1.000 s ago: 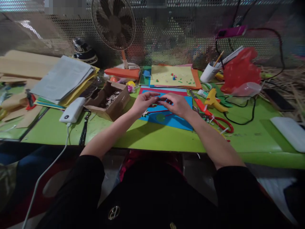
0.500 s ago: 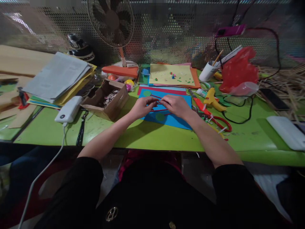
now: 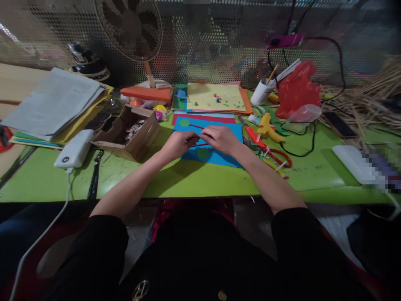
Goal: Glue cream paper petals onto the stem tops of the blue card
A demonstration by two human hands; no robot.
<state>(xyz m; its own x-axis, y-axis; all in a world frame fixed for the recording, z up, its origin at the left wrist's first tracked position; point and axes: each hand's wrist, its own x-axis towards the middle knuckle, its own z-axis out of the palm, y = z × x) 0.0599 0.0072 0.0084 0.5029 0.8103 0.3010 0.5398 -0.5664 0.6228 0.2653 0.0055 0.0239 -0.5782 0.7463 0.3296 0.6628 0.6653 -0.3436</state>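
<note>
My left hand (image 3: 179,144) and my right hand (image 3: 220,139) meet fingertip to fingertip above a blue sheet (image 3: 221,159). Both hands have their fingers pinched; whatever they hold between the tips is too small and too covered to name. Green paper circles (image 3: 184,122) lie on the sheet, one at its upper left and another green circle (image 3: 203,153) just below my hands. A thin red strip (image 3: 196,126) runs from the upper circle toward my right hand. More red shows beneath my fingers, partly hidden by them.
Left of the sheet stands an open cardboard box (image 3: 128,138) with small pieces inside. To the right lie a yellow glue gun (image 3: 268,128) and red-handled scissors (image 3: 278,158). Behind is cream paper (image 3: 200,92) with tiny coloured bits. A white power bank (image 3: 74,148) sits at left.
The whole view has swung right, so the table's things appear farther left. My hands stay together over the blue sheet, their fingertips still pinched and slightly closer.
</note>
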